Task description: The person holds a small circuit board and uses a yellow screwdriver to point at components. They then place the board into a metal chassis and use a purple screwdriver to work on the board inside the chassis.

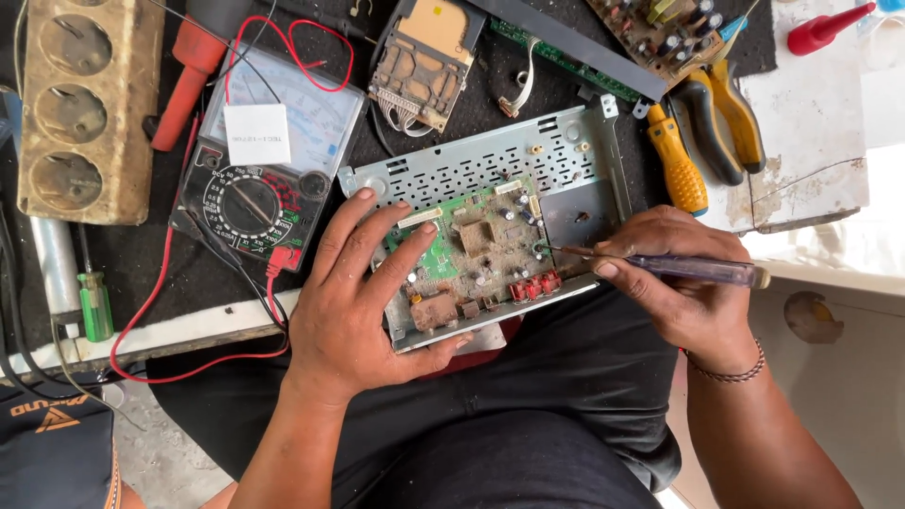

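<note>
A grey metal chassis (490, 179) is propped against the dark workbench (141, 264) edge and the lap, with a green circuit board (476, 259) seated inside it. The chassis is steadied by the left hand (353, 302), fingers spread over the board. A translucent purple screwdriver (688, 269) is pinched in the right hand (683, 273), its tip touching the board. A blank white square label (256, 134) is seen on the multimeter (269, 160) face

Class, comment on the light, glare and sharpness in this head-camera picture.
Head view: even daylight, soft shadows; the right edge beside the right hand is overexposed; circuit board and left hand are sharp; mild glare on the multimeter window.
</note>
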